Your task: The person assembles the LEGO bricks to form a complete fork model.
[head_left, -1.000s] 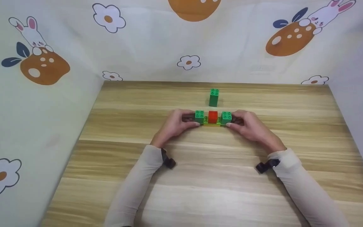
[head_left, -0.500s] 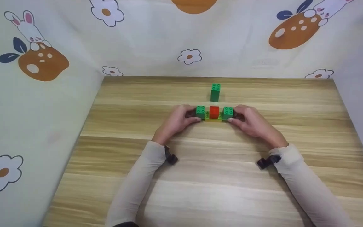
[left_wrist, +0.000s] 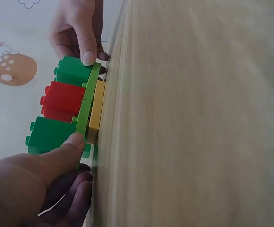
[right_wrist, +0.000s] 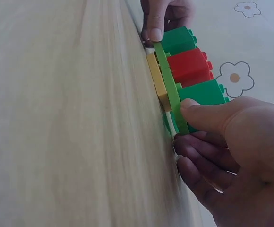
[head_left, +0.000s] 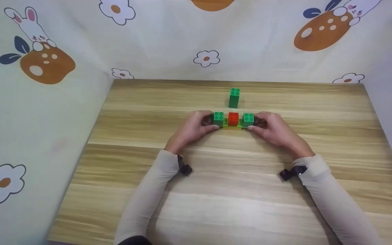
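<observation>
Between both hands is a low toy brick assembly. A red brick (head_left: 233, 119) sits in the middle of it, flanked by a left green brick (head_left: 218, 118) and a right green brick (head_left: 248, 119). Under these run lime-green flat bricks (left_wrist: 83, 116), with a yellow flat brick (left_wrist: 97, 111) below their middle. My left hand (head_left: 193, 128) pinches the left end, thumb at the near side. The right end is pinched by my right hand (head_left: 275, 128) in the same way. In both wrist views the thumbs press on the lime-green pieces; some fingers are hidden behind the bricks.
A tall green block (head_left: 234, 98) stands upright on the wooden table (head_left: 230, 190), just behind the assembly. Patterned cloth (head_left: 162, 44) rises at the table's back edge and on the left. Small dark wrist cameras (head_left: 184, 169) sit at the cuffs.
In the head view, table, bricks and hands have shifted slightly upward and right together with the background. Both hands keep their grip on the assembly, with no clear move relative to the table.
</observation>
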The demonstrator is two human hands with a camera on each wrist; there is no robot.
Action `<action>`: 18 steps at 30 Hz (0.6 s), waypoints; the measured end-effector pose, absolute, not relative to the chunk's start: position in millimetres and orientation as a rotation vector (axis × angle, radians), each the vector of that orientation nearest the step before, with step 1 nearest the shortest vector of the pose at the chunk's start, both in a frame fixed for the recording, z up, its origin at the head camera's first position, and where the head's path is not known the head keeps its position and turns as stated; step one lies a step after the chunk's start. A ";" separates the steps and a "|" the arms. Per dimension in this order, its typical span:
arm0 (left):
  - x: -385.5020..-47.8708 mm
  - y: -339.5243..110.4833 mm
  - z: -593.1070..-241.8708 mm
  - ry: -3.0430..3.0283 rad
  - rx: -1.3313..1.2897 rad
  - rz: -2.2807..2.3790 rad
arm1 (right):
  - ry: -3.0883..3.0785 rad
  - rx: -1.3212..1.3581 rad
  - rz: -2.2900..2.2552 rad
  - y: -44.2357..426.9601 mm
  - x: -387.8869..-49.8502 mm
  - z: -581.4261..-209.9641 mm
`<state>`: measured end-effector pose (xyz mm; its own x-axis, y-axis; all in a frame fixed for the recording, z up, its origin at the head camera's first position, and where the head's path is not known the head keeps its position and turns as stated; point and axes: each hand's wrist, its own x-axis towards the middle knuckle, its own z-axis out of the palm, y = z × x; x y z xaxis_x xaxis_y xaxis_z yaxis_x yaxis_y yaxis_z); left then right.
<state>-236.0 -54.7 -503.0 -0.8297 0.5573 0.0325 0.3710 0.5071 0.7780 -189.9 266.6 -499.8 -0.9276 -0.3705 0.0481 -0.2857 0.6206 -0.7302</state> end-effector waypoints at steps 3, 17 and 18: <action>-238.2 -57.1 -503.0 2.486 0.774 1.256 | 2.710 -0.540 -1.224 267.8 -190.7 -498.9; -259.3 -62.3 -479.9 2.459 0.659 1.539 | 2.676 -0.520 -1.284 268.0 -191.6 -501.3; -260.9 -59.9 -477.9 2.469 0.646 1.547 | 2.679 -0.518 -1.284 268.0 -191.5 -501.3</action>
